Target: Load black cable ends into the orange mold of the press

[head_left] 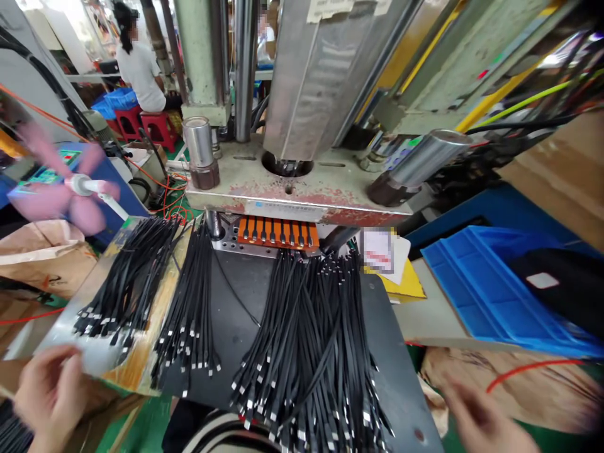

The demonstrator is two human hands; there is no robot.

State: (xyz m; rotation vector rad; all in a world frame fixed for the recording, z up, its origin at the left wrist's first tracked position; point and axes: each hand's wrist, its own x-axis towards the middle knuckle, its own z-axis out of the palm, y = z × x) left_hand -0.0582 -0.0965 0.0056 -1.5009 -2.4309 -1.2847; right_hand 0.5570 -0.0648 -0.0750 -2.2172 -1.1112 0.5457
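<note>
My left hand (51, 393) is at the lower left, beside the table's left edge, its fingers curled and blurred. My right hand (481, 412) is at the lower right, off the table's right side, smeared by motion. Neither visibly touches a cable. Black cables with metal plugs lie in a left bundle (136, 270), a narrower middle bundle (189, 302) and a large right bundle (306, 340) on the dark table plate (236, 327). Under the press plate (292, 198), an orange fixture (278, 232) holds a row of several black cable ends.
A pink fan (78, 182) stands at the left above a paper bag (42, 255). Blue trays (486, 283) and a yellow folder (408, 286) are at the right. Steel guide posts (198, 145) rise from the press. A person in white (139, 69) sits behind.
</note>
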